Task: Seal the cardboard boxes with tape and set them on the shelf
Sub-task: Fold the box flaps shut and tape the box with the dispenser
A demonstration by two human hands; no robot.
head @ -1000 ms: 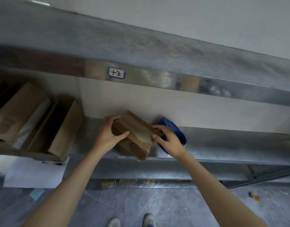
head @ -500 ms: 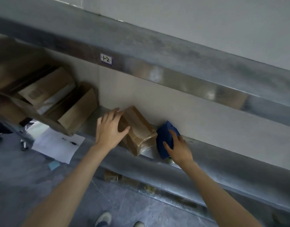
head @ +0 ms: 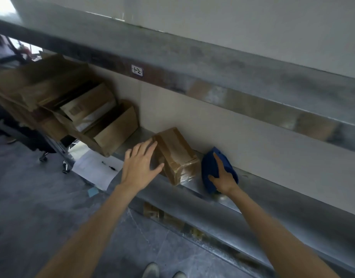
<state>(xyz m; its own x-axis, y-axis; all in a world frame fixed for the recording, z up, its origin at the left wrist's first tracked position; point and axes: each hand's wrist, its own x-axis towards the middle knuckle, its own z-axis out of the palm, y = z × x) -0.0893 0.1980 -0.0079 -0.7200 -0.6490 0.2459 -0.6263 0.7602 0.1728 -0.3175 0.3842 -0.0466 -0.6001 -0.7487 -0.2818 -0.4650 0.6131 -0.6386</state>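
Looking at the lower steel shelf (head: 263, 189): dull grey galvanised sheet, folded front lip, plain beige wall behind it.

- Taped cardboard box (head: 176, 151): small brown rectangular carton lying flat on the shelf, angled so one short end points out past the lip. Glossy clear tape (head: 184, 171) runs along the top and wraps that near end, with wrinkles showing at the corner.
- Left hand (head: 139, 165): released, fingers straight and spread. Fingertips touch the box's left top edge and the thumb reaches toward its near side. Nothing is gripped.
- Right hand (head: 222, 177): laid over the blue tape dispenser (head: 207, 167), index finger straight along the top, thumb on the near-left face. The other fingers are hidden behind it, so I cannot tell whether it grasps or only rests.
- Dispenser: smooth blue plastic with a rounded hump shape, standing on the shelf just right of the box, a narrow gap between them.
- Open cartons (head: 116, 129) further left on the same shelf: corrugated brown, tipped toward the viewer, flaps up. One holds flat brown packets (head: 88, 105) with a printed label; the nearest one looks dark inside, contents unclear.
- Upper shelf (head: 192, 57): same grey metal, with a white sticker (head: 137, 70) handwritten "1-2" on its front rail.
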